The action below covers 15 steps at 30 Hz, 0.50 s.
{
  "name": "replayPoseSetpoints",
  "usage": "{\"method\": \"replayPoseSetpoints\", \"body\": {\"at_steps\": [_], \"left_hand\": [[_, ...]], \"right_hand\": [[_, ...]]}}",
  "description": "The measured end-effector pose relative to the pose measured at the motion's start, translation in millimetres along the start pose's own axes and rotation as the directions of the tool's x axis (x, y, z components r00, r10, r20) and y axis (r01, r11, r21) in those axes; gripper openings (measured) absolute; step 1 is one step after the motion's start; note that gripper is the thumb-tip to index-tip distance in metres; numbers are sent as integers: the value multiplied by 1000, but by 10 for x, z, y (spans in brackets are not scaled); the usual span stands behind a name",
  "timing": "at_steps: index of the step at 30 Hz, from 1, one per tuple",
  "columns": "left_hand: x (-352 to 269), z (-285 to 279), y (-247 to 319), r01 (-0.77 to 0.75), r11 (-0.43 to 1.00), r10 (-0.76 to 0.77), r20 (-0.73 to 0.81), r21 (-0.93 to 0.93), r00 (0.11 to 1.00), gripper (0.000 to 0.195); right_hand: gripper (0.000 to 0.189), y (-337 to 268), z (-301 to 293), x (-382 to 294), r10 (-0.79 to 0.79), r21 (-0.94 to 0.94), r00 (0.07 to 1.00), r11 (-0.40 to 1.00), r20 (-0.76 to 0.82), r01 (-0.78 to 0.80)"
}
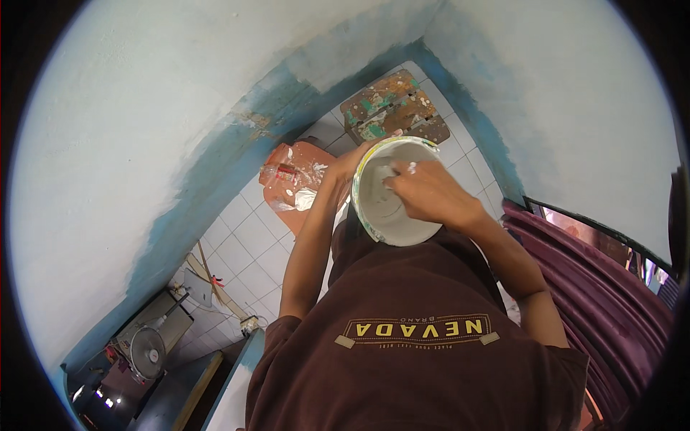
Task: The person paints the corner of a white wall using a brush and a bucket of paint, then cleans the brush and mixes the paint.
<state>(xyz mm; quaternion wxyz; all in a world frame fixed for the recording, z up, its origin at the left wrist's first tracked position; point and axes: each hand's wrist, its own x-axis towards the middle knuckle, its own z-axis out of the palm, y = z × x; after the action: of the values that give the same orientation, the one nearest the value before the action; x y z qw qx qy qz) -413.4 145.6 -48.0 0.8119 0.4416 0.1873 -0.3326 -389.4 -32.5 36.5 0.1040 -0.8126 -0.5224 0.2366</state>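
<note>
A white plastic bucket (415, 237) is tilted in front of my body, its mouth turned up and its rim stained yellow and green. My left hand (345, 168) supports it from the left outer side, with fingertips showing past the far rim. Down inside the mouth is my right hand (426, 191), with curled fingers and a white smear on it. Something pale (385, 173) shows at those fingertips, but it is too blurred to name or to tell whether it is gripped. Whitish material coats the bucket's inner wall.
A paint-spattered wooden stool (396, 108) stands in the wall corner. Left of the bucket, an orange plastic surface (285, 199) with white splashes bears a clear bottle (277, 172). A purple curtain (587, 285) hangs right. A fan (146, 353) stands lower left on white floor tiles (240, 237).
</note>
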Motion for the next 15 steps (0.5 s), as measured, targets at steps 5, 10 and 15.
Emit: {"method": "replayPoseSetpoints", "body": {"at_steps": [5, 10, 15], "left_hand": [[157, -377, -373, -396, 869, 368, 147, 297, 918, 51], [294, -637, -528, -314, 931, 299, 102, 185, 949, 48], [347, -685, -465, -197, 973, 167, 223, 121, 960, 48]], "right_hand": [[25, -109, 160, 49, 18, 124, 999, 992, -50, -12], [23, 16, -6, -102, 69, 163, 998, 984, -14, -66], [27, 50, -104, -170, 99, 173, 995, 980, 10, -99]]}}
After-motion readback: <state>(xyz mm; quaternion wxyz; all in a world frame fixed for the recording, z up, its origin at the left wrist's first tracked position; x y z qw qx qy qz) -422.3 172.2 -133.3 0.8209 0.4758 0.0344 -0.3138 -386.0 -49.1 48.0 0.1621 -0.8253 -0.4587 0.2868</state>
